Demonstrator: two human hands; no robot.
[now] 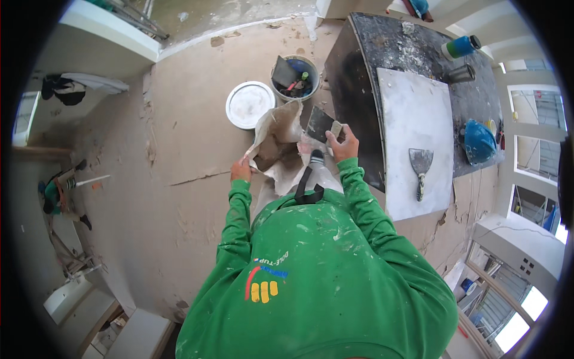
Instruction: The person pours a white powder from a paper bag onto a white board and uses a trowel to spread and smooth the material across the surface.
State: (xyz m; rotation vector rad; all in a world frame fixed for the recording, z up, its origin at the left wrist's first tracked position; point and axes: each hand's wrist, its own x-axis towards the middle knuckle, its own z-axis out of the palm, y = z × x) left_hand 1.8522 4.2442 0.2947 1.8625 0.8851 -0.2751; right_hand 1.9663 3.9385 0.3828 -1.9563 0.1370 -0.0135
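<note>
My left hand [241, 170] is closed on the edge of an open paper sack [276, 133], pale outside and brown inside, which gapes in front of my legs. My right hand [345, 145] grips a dark, square, flat-bladed tool [320, 124] by a dusty block at its edge, beside the sack's mouth. What the sack holds is hard to make out. Just beyond stands a bucket [315, 81] with a dark plate and several small tools inside. Left of it lies a round white lid [250, 105], bucket-sized and dusty.
At my right is a black worktop [394, 45] with a white board [415, 107] overhanging its near side. On the board rests a putty knife [421, 173]. A blue helmet [479, 142], a metal cup [460, 74] and a blue-green bottle [461, 47] stand beyond. Brown sheeting [185, 119] covers the floor.
</note>
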